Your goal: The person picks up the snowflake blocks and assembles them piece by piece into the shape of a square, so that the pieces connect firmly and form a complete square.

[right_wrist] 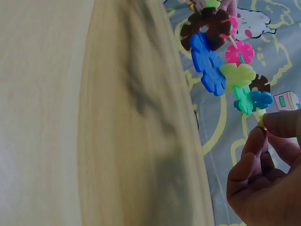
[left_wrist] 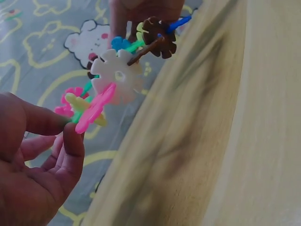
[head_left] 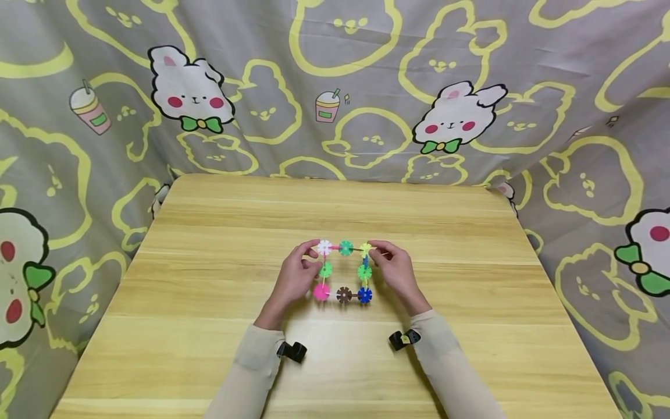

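Between the two hands is a four-sided ring of interlocking plastic flower discs (head_left: 344,295), held over the table with an open middle. My left hand (head_left: 297,273) pinches its left side by thumb and fingertips; in the left wrist view, a pink disc (left_wrist: 96,108) and a white disc (left_wrist: 115,75) stand just past them. At the far right corner my right hand (head_left: 396,269) pinches the edge of a yellow disc (right_wrist: 261,120). A blue disc (right_wrist: 208,64) and a brown disc (right_wrist: 207,28) make up part of the ring's near side.
The wooden table (head_left: 209,361) stretches out on all sides of the hands. Patterned cloth (head_left: 366,145) with cartoon rabbits hangs behind it and at both sides. Black wrist cameras (head_left: 293,351) are strapped over the beige sleeves (head_left: 246,372).
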Action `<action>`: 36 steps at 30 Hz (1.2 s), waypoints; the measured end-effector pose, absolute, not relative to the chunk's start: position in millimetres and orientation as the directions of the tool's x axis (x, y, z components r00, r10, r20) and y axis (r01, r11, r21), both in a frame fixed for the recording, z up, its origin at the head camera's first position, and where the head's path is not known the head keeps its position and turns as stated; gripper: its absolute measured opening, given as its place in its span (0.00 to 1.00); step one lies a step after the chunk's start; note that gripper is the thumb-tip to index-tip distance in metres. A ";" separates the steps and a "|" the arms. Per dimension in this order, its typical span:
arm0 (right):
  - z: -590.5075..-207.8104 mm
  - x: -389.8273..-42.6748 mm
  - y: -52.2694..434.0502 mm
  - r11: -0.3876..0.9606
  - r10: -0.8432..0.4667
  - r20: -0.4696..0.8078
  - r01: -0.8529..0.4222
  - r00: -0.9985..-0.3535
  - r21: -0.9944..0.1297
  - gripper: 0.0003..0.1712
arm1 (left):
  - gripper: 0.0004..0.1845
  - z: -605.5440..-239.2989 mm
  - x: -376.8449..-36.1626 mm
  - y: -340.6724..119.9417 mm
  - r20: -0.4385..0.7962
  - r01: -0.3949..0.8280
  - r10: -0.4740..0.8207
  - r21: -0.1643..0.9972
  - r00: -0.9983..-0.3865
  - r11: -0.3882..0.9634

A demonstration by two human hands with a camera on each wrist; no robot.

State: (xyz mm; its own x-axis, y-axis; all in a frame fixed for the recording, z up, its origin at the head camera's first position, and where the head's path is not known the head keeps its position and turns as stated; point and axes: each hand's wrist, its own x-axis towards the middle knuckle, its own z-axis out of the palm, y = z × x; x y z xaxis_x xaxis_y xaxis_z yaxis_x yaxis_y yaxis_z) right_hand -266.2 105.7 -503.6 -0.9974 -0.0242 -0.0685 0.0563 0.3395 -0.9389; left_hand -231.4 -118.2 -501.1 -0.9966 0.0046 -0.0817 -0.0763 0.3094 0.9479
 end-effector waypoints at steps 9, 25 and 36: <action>-515.8 -273.5 107.4 0.443 -0.026 -0.103 0.081 -0.994 -0.893 0.11 | 0.25 -511.3 -238.4 -116.8 -0.139 -0.121 0.021 0.918 -0.990 0.378; -526.3 -274.1 107.2 0.539 -0.043 -0.168 0.118 -0.985 -0.834 0.13 | 0.26 -523.5 -244.3 -113.8 -0.173 -0.138 0.012 0.828 -0.985 0.544; -531.1 -267.1 109.0 0.590 -0.041 -0.233 0.164 -0.972 -0.791 0.14 | 0.26 -531.8 -244.2 -110.9 -0.187 -0.145 0.008 0.790 -0.982 0.595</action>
